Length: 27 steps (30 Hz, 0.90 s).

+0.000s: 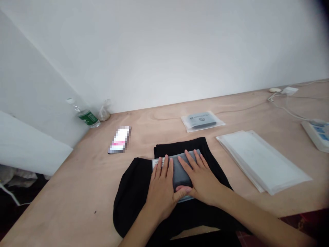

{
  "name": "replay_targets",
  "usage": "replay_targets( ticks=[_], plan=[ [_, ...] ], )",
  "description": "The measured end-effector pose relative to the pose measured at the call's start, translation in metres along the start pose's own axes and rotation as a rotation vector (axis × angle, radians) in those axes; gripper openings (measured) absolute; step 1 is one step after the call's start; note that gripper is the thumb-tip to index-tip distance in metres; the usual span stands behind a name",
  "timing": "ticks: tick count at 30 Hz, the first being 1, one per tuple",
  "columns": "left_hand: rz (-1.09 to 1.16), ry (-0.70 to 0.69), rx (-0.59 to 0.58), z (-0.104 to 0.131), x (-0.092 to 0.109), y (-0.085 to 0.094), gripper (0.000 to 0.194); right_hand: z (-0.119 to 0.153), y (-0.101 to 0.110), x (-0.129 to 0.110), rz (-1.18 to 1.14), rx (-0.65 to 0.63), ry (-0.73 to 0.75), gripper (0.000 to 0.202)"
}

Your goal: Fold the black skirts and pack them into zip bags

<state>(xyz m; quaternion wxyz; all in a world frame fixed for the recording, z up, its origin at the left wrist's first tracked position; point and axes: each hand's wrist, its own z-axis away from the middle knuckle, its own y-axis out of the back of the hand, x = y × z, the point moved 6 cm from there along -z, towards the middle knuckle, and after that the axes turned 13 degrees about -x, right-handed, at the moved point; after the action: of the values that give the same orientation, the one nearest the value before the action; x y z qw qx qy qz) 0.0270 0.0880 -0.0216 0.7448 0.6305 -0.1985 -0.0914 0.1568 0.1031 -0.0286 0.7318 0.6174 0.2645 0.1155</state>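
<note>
Both hands lie flat on a grey item in a clear plastic bag [178, 173], which rests on a black cloth garment [132, 192] at the front of the table. My left hand [161, 190] covers the bag's left part, its fingers stretched forward. Over the right part is my right hand [203, 175], fingers spread. The two thumbs meet near the bag's lower edge. A white label shows partly at the bag's upper left corner. Much of the bag is hidden under the hands.
Behind the garment lies a bagged grey packet [203, 120]. A stack of frosted plastic bags [264, 159] is on the right, with a white power strip [317, 135] and cables beyond. At left are a phone [120, 139], a bottle [87, 116] and a small knotted bag [104, 111].
</note>
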Motion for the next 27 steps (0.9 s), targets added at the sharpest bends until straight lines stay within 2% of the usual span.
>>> replay_targets(
  ticks=[9,13,16,18,20,23,25,27],
  plan=[
    [0.000,0.090,-0.029,0.020,-0.019,0.001,0.086,0.003,0.004,-0.004,-0.001,0.013,-0.002,0.088],
    [0.072,0.066,-0.020,0.027,-0.026,0.001,0.079,0.014,0.014,-0.013,0.061,0.044,0.142,0.083],
    [0.177,0.034,0.011,0.029,-0.029,0.002,0.071,0.032,0.020,-0.030,0.139,0.121,0.354,0.064],
    [0.274,0.006,0.063,0.032,-0.031,0.004,0.067,0.045,0.025,-0.040,0.162,0.253,0.453,0.039],
    [0.397,-0.015,0.138,0.036,-0.035,0.009,0.064,0.054,0.033,-0.046,0.172,0.392,0.488,0.023],
    [0.603,-0.014,0.233,0.042,-0.041,0.014,0.065,0.051,0.055,-0.044,0.221,0.461,0.415,0.020],
    [0.693,0.008,0.263,0.044,-0.045,0.015,0.063,0.039,0.085,-0.032,0.229,0.474,0.263,0.018],
    [0.722,0.025,0.271,0.044,-0.047,0.014,0.061,0.023,0.125,-0.006,0.170,0.505,0.040,0.017]
  ],
)
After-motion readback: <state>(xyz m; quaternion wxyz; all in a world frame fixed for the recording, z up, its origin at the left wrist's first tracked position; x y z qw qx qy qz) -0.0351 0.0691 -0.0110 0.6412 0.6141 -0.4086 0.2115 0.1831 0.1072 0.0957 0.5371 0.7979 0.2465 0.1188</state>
